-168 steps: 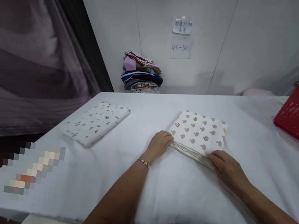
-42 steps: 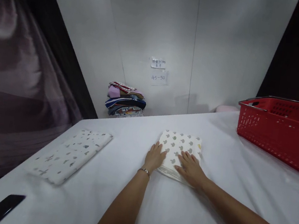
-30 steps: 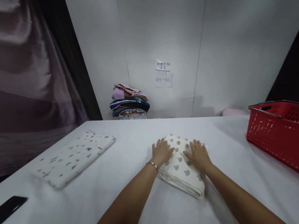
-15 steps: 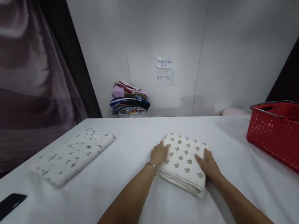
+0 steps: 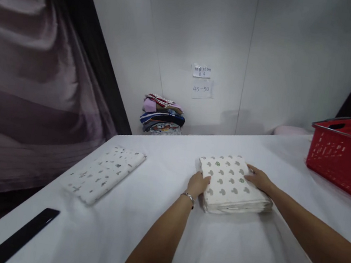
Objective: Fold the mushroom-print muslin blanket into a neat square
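Note:
A folded white cloth [image 5: 229,181] printed with grey and a few green mushroom shapes lies on the white table [image 5: 153,190], its layered edge towards me. My left hand [image 5: 198,184] grips its left side, thumb on top and the other fingers mostly hidden at the edge; a bracelet circles that wrist. On the far right side my right hand [image 5: 259,179] holds the same cloth between thumb and fingers. Further left rests a second folded white cloth [image 5: 108,174] with small dark and grey prints, apart from both hands.
A red plastic basket [image 5: 343,156] with a metal handle stands at the right. One long black object [image 5: 23,234] lies at the table's near left. Behind the far edge is a stack of folded fabrics [image 5: 162,116] by the wall, beneath paper signs [image 5: 201,88]. Draped fabric [image 5: 37,84] hangs left.
The mushroom-print cloth has been turned counterclockwise between my hands, so its near edge now slopes up to the right. My view has shifted slightly left and downward.

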The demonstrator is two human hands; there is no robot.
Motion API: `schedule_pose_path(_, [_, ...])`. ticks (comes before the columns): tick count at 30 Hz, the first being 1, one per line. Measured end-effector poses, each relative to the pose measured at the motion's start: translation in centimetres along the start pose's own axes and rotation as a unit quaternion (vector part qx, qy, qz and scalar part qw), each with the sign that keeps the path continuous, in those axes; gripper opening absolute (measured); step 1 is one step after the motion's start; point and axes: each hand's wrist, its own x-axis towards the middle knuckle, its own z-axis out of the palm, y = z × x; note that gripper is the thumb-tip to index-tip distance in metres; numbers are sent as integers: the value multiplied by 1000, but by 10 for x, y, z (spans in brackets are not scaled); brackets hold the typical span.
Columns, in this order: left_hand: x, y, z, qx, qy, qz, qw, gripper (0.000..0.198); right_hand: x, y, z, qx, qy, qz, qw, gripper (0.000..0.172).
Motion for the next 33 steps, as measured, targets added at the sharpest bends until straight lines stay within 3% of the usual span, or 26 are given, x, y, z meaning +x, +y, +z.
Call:
schedule_pose_path(4, [-9,0,4,-22,28,-7,999,54,-6,-13,-2,-154,-37,-88,984,60])
schedule_pose_path(7, [-12,2,6,-10,89,27,996,53,-26,-26,8,-210,-61,-160,962,58])
schedule_pose_path(9, [-13,4,10,14,110,62,992,53,-38,-28,15,-226,-91,-171,955,58])
schedule_pose_path(13, [-12,3,15,38,76,61,995,53,-47,-24,19,-245,-131,-152,949,61])
schedule_pose_path(16, [-6,-2,12,-15,71,50,996,48,-40,-30,15,-259,-141,-151,943,63])
schedule_pose_path(19, [6,-4,5,-73,78,12,994,45,-25,-53,17,-236,-140,-180,945,64])
schedule_pose_path(23, [24,1,-2,-77,95,11,992,44,0,-95,37,-190,-159,-198,948,61])
schedule_pose_path(26, [33,8,-3,-62,121,48,989,46,13,-116,55,-185,-163,-201,948,61])
schedule_pose_path(29, [40,12,2,-17,112,89,990,48,15,-117,70,-194,-156,-206,946,60])
schedule_pose_path(33, [48,9,10,1,79,75,994,45,8,-108,81,-198,-158,-216,943,61])
